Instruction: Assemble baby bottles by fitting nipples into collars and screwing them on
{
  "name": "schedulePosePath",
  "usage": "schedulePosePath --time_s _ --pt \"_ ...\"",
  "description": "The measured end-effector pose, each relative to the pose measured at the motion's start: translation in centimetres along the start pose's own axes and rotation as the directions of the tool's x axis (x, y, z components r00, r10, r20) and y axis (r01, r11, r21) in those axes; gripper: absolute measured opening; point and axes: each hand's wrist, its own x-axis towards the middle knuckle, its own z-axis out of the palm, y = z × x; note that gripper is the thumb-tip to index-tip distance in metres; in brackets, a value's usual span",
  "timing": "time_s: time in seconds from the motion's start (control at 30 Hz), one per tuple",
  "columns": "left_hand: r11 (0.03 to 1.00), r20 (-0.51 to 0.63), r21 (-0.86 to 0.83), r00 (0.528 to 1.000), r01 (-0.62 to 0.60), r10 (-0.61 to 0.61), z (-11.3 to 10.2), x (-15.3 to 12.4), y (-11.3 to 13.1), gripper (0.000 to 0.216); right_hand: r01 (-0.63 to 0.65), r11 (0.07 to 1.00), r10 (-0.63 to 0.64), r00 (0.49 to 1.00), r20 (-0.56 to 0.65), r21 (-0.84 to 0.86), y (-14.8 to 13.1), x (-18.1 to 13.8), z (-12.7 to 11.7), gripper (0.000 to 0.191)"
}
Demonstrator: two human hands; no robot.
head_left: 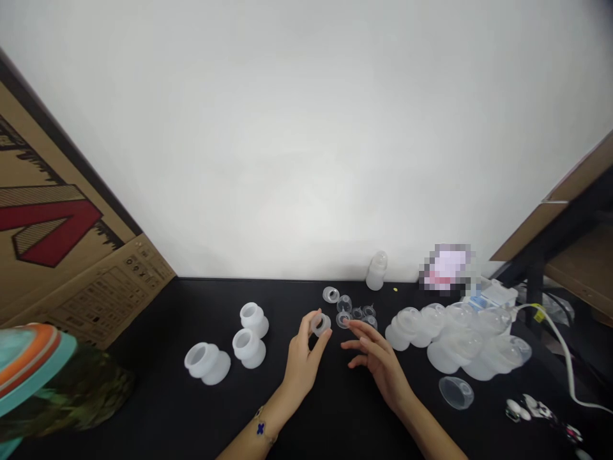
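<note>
My left hand (301, 358) pinches a small clear plastic ring piece (320, 324) between thumb and fingers, just above the black table (158, 409). My right hand (378, 361) hovers beside it with its fingers spread, holding nothing, and its fingertips reach toward a cluster of small clear round parts (354, 313). Three white bottle bodies (249, 348) lie to the left of my left hand. A pile of clear dome caps (460, 338) sits to the right of my right hand.
An assembled white bottle (376, 270) stands at the back by the wall. One loose clear cap (456, 391) lies near the front right. A cardboard box (62, 249) leans at left; a white cable (565, 358) and small items lie at right.
</note>
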Motion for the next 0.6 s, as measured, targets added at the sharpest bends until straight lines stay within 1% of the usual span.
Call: schedulePosePath --time_s 0.1,0.27,0.37,0.6 --pt "1.0 0.016 -0.02 1.0 0.019 -0.018 -0.03 -0.03 0.07 0.036 -0.006 1.0 0.005 1.0 0.002 0.029 0.0 0.06 -0.07 0.036" --pt "1.0 0.001 -0.002 1.0 -0.002 0.002 0.16 0.11 -0.3 0.045 -0.002 1.0 0.001 1.0 0.018 0.03 -0.06 0.05 -0.1 0.037" --pt "1.0 -0.003 0.007 1.0 -0.01 0.01 0.21 0.13 -0.26 0.044 -0.001 1.0 0.001 1.0 0.004 0.022 -0.02 0.08 -0.09 0.039" --pt "0.999 0.002 -0.047 1.0 -0.002 0.002 0.09 0.03 0.05 0.044 0.004 1.0 -0.004 1.0 -0.007 0.019 0.14 0.14 -0.12 0.038"
